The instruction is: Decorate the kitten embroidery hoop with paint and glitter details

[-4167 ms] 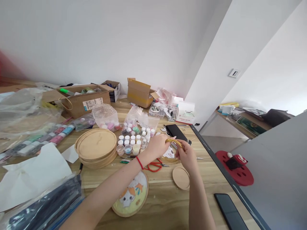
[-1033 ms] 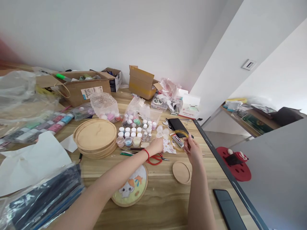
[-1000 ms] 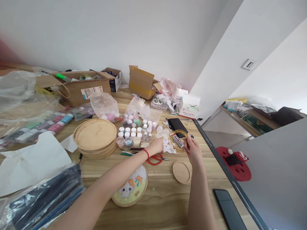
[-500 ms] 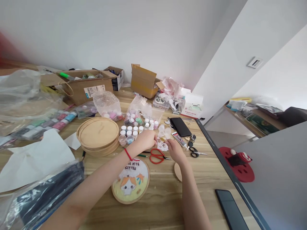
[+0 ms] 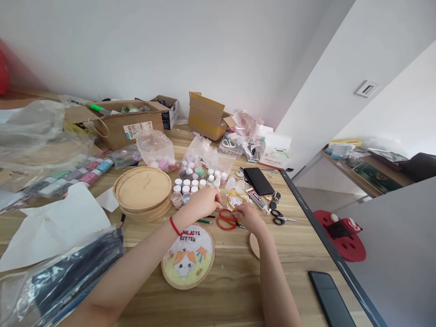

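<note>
My left hand, with a red cord bracelet on its wrist, is closed in a pinch beside the small jars; what its fingertips hold is too small to make out. My right hand is closed at the lower end of a looped gold ribbon. This ribbon spreads over a white patterned card. Red-handled scissors lie just below, between my hands, their blades partly under my right hand. Nearer to me is a round wooden hoop picture with a kitten and lettering.
Stacked round wooden plates stand left of white-capped jars. A glue tube, black scissors and a black pouch lie right. Cardboard boxes line the back. A phone lies near the right edge.
The gold ribbon, small between my hands before, now shows as a wider loop on the card. Both hands sit slightly lower in view, and the view has shifted slightly.
</note>
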The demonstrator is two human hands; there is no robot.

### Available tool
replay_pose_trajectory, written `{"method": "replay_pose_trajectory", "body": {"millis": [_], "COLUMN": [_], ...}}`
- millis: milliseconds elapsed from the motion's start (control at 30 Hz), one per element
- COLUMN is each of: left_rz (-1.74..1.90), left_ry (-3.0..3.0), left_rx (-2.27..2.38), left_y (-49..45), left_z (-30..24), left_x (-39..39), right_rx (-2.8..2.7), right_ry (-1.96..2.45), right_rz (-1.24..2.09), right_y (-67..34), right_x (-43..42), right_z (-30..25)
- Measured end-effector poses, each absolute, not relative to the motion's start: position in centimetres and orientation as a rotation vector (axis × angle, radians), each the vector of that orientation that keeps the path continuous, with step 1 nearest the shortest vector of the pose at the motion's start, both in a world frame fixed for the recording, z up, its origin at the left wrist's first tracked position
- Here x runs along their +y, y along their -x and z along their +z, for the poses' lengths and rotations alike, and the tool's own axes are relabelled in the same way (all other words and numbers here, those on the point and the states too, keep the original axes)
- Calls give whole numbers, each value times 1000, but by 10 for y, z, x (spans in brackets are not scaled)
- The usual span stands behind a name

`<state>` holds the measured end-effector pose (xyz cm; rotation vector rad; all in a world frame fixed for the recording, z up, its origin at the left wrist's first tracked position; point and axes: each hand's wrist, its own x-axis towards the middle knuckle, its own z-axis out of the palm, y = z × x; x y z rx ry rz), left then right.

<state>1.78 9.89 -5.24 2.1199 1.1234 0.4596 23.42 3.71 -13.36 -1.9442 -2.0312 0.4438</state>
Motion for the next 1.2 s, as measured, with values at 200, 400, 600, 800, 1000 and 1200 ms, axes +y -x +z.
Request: {"method": "replay_pose_trajectory", "body": {"millis": [200,400,600,800,1000,1200], "left_rz": [401,248,119,135,373,551], "left_ry": [-2168,-2257,-2313,-2300,-2220,-2129], "left_rx": [1099,1014,1008,1048,1067,989], "left_y": [-29,-46,-60,-68,-86,-109], "left_z": [-59,-65,-76,-88,-90,-85], "left_x": [99,96,98,108,113,116], "right_rx": [-1983,-1917,-1883,-1825,-1595,-1095], "right_ry": [1986,2013,1953,1911,1924,1559], "right_rz": [350,307,389,498,437,660], "right_y": [-248,-258,-257,-256,-262,-255], "right_x": [36,36,35,33,29,31], "right_z": [-137,-144,-145,-141,-129,-124]}}
